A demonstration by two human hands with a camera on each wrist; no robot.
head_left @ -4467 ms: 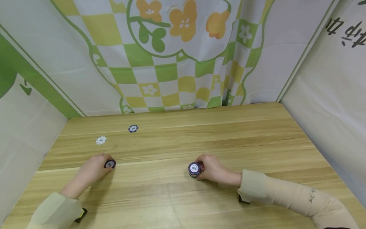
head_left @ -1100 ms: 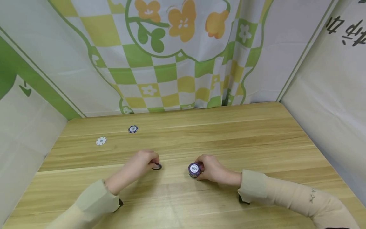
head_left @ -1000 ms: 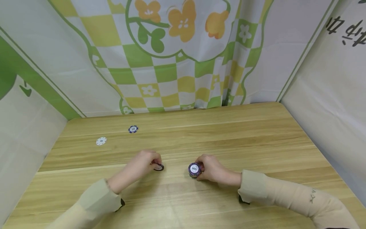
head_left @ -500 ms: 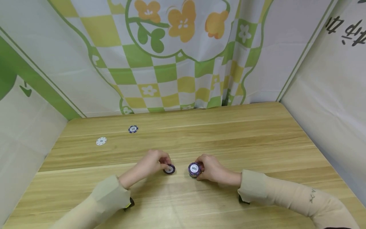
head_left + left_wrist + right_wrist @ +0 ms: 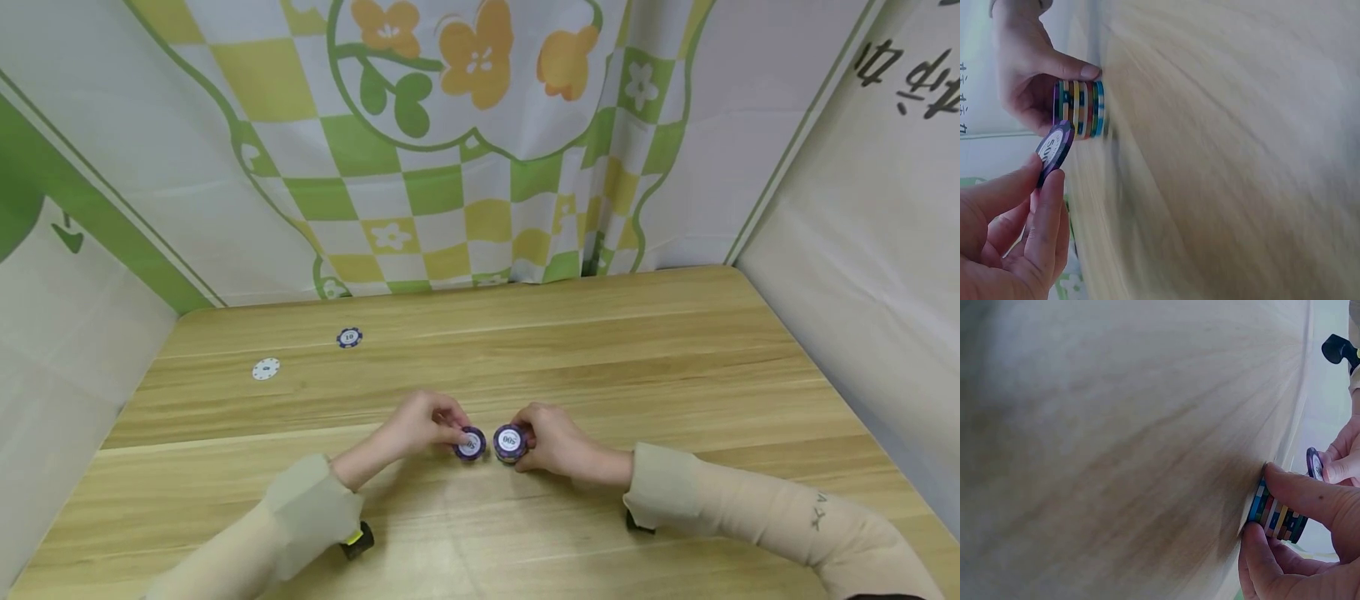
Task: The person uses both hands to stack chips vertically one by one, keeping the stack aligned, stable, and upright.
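My right hand [image 5: 557, 443] grips a short stack of poker chips [image 5: 510, 442] that stands on the wooden table [image 5: 600, 350]; the top chip is purple with a white centre. The same stack [image 5: 1080, 109] shows striped edges of several colours in the left wrist view, and the stack [image 5: 1277, 515] sits between thumb and fingers in the right wrist view. My left hand [image 5: 423, 427] pinches a single purple chip [image 5: 470, 442] just left of the stack, tilted and raised off the table. That chip [image 5: 1055, 152] is held between thumb and fingertips.
Two loose chips lie at the far left of the table: a blue one [image 5: 348, 337] and a white one [image 5: 266, 368]. Patterned cloth walls close the table on the left, back and right sides.
My left hand has carried the single purple chip rightward across the table, from the left side up to just beside the stack. My right hand and the stack have stayed put.
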